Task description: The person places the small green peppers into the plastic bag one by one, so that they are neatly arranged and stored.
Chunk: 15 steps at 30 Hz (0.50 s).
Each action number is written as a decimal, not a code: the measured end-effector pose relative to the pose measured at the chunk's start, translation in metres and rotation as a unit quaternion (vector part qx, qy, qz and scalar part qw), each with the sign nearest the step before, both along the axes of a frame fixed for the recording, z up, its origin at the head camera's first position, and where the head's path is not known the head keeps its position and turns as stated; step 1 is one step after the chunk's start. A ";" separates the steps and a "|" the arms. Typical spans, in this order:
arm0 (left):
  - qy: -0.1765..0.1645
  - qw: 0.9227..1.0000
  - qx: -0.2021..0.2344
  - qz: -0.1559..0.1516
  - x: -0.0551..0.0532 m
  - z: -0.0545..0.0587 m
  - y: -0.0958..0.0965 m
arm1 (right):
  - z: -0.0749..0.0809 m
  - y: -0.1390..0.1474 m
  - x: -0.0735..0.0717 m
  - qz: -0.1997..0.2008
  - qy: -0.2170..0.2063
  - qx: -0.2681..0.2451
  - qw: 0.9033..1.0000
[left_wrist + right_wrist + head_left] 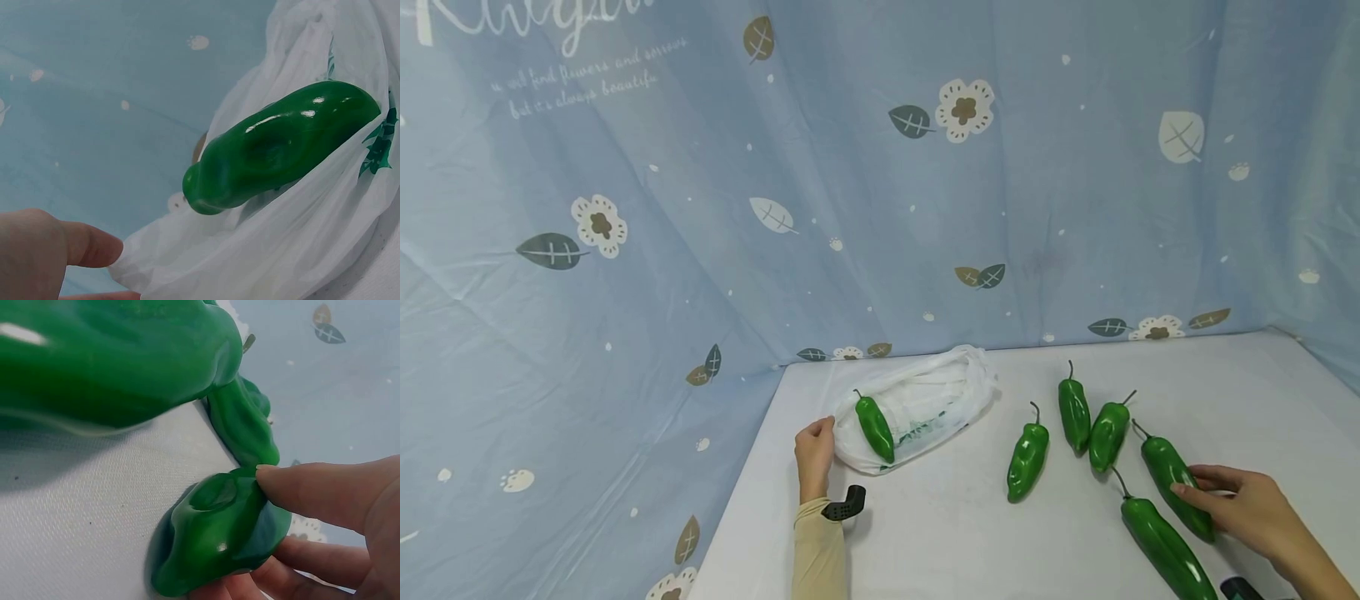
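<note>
At the left, my left hand [815, 454] pinches the near-left edge of a white plastic bag [936, 396] with green print. One green pepper [875, 429] lies on the bag, stem pointing away; in the left wrist view that pepper [281, 147] sits among the bag's folds, just beyond the thumb. On the right, my right hand [1247, 504] grips another green pepper [1172, 483] near its lower half. In the right wrist view the thumb presses on top of this pepper [225, 531] and the other fingers curl under its far side, partly hidden.
Beside the right hand lies a long green pepper [1165, 546] at the front. Farther back are a pair of peppers, one upright [1074, 415] and one leaning [1108, 435], and a single pepper [1027, 461] nearer the bag. A blue patterned curtain [850, 167] borders the white table [940, 533].
</note>
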<state>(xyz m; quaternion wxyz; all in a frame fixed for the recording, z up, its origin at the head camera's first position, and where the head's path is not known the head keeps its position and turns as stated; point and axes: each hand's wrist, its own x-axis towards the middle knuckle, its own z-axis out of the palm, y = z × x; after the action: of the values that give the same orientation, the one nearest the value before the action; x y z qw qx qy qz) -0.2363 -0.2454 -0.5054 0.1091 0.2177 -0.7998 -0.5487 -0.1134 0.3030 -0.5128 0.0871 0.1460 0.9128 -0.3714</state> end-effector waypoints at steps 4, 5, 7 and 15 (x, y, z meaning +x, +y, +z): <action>0.002 1.000 -0.001 0.000 0.000 0.000 0.000 | 0.000 0.000 0.001 -0.003 0.001 0.005 1.000; 0.002 1.000 -0.001 0.000 0.000 0.000 0.000 | 0.000 0.000 0.001 -0.004 0.001 0.004 1.000; 0.001 1.000 -0.001 0.000 0.000 0.001 0.000 | 0.000 -0.001 0.001 -0.005 0.004 0.005 1.000; -0.008 1.000 0.000 0.001 -0.002 -0.001 0.001 | 0.001 0.000 0.002 -0.017 0.013 -0.006 1.000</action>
<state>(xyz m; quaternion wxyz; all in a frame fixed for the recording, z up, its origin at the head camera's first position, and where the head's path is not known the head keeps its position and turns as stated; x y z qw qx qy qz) -0.2379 -0.2447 -0.5060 0.1029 0.2229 -0.8003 -0.5471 -0.1118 0.3030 -0.5114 0.0701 0.1559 0.9089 -0.3804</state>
